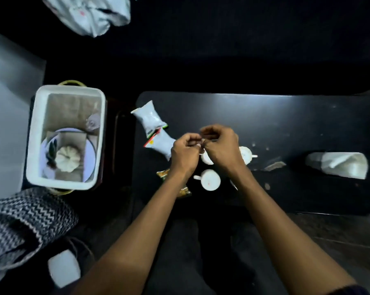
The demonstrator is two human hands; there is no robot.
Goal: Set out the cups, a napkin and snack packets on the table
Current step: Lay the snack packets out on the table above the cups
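Observation:
On the dark table (265,116) lie two silver snack packets, one (149,118) at the left end and one (161,143) beside it. A yellow packet (164,174) shows under my left forearm. One white cup (210,180) stands near the front, its handle pointing left. A second cup (247,155) and a third cup (206,159) are partly hidden by my hands. My left hand (185,155) and my right hand (221,149) meet above the cups with fingers curled, fingertips touching. I cannot tell whether they pinch something small.
A white tub (34,133) left of the table holds a plate, a pale pumpkin-shaped thing and a glass. A zigzag-patterned cloth (24,222) lies at the lower left. A clear plastic bag (341,165) sits on the table's right end. Crumpled white plastic (92,15) lies at the top.

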